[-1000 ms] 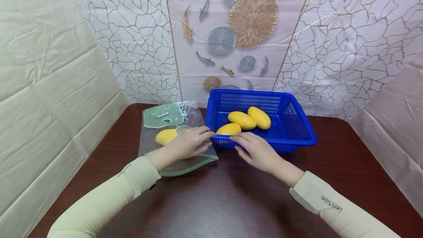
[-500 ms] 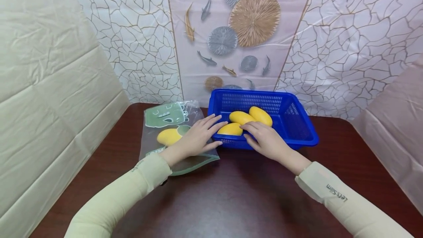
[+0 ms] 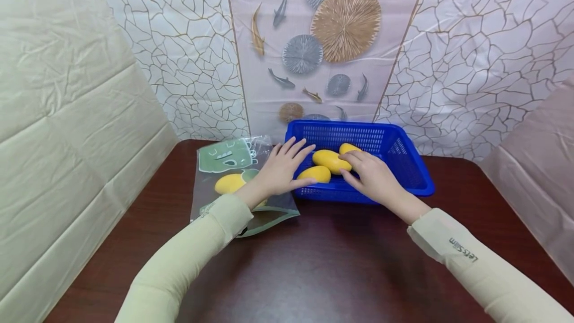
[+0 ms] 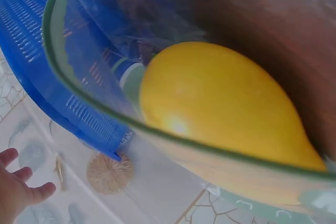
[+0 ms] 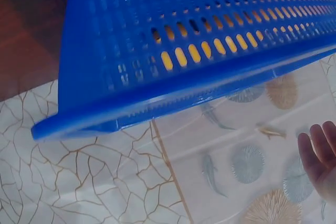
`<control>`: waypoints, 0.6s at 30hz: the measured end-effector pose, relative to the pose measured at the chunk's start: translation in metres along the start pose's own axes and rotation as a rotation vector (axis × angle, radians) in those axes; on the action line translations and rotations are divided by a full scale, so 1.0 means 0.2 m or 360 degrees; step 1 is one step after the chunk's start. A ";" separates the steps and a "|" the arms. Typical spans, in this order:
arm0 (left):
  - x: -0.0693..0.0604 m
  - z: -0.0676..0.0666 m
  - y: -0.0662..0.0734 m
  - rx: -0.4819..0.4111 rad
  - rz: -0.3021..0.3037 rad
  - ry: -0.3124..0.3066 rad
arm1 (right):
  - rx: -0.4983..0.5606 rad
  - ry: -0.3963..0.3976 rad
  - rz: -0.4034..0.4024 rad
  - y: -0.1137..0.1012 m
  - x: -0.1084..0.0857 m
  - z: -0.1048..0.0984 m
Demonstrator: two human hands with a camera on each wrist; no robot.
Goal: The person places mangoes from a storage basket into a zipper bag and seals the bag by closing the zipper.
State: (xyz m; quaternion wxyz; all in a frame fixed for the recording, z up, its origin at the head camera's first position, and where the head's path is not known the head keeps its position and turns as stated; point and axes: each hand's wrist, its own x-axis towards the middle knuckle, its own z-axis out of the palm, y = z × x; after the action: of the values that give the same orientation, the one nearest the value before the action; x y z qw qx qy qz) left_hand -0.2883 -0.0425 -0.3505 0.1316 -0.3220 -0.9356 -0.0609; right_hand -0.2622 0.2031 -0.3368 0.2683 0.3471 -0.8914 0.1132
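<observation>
At the basket (image 3: 401,151): right hand (image 3: 374,176) at fruit (image 3: 331,161)

Left hand (image 3: 279,171), fingers spread, was at the basket's nine o'clock. Right fingers were curved; grip could not be told. Three fruit lay inside, one in the bag (image 3: 229,156).

I find three yellow fruits (image 3: 331,162) lying in the blue basket (image 3: 407,156); the open clear bag (image 3: 224,157) beside it holds more fruit (image 4: 210,90).
</observation>
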 end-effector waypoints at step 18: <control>0.17 0.16 0.03 -0.0122 -0.0247 -0.0163 | -0.0141 -0.0131 0.0050 0.11 0.01 -0.08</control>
State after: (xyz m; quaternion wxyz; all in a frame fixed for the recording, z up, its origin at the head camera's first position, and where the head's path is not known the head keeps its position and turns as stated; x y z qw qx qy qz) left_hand -0.3168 -0.0106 -0.3708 0.0661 -0.2560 -0.9602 -0.0902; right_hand -0.2720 0.2230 -0.3227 0.2447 0.3252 -0.9112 0.0636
